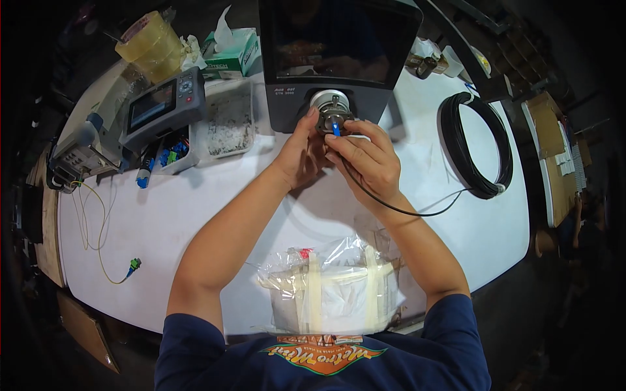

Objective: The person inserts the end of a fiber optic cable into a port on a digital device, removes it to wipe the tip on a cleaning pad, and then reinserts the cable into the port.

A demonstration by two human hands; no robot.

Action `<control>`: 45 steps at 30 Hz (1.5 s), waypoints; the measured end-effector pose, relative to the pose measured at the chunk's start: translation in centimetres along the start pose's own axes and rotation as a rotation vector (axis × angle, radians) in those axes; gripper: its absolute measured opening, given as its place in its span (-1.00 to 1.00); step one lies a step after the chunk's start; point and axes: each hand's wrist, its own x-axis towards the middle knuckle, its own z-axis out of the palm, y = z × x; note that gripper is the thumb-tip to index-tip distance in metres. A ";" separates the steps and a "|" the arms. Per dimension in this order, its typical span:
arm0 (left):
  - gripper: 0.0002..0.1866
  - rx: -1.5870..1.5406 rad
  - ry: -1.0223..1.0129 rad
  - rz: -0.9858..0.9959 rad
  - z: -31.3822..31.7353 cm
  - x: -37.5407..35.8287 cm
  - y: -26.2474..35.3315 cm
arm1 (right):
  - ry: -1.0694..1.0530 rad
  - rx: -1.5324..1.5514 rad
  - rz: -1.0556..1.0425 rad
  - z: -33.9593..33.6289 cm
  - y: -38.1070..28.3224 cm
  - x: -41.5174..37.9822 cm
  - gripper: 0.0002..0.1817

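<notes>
My right hand (pixel 370 156) pinches a blue fiber optic connector (pixel 336 128) at the end of a black cable (pixel 407 212). The connector's tip meets the round metal fitting (pixel 331 111) on the front of a dark grey inspection device (pixel 287 107); how far in it sits cannot be made out. My left hand (pixel 301 153) curls around the fitting's left side, thumb against the metal, its other fingers partly hidden. Out of the fitting's front, the cable passes under my right hand and runs to a black cable coil (pixel 450 140) on the right.
A handheld tester (pixel 156 107) rests over a bin of connectors (pixel 175 156) beside a clear plastic tub (pixel 228 120). Behind are tape rolls (pixel 153 49) and a wipes box (pixel 241 52). A yellow patch cord (pixel 101 221) lies left; a plastic-wrapped package (pixel 339 293) sits near my body.
</notes>
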 end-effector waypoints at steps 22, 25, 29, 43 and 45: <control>-0.34 -0.120 0.078 -0.095 1.5 0.4 1.1 | 0.201 0.162 -0.020 1.7 2.2 0.0 -0.55; -0.35 -0.138 0.076 -0.081 1.6 0.5 1.2 | 0.151 0.099 -0.076 1.1 2.4 0.4 -0.60; -0.36 -0.143 0.008 -0.083 0.5 0.8 0.8 | 0.106 0.032 -0.095 0.7 2.2 0.7 -0.62; -0.21 -0.085 0.011 -0.069 0.7 0.7 0.9 | 0.139 0.039 0.122 2.0 3.0 -0.2 -0.19; -0.21 -0.091 0.019 -0.067 0.7 0.9 0.9 | 0.113 0.012 0.148 2.2 2.8 -0.2 -0.20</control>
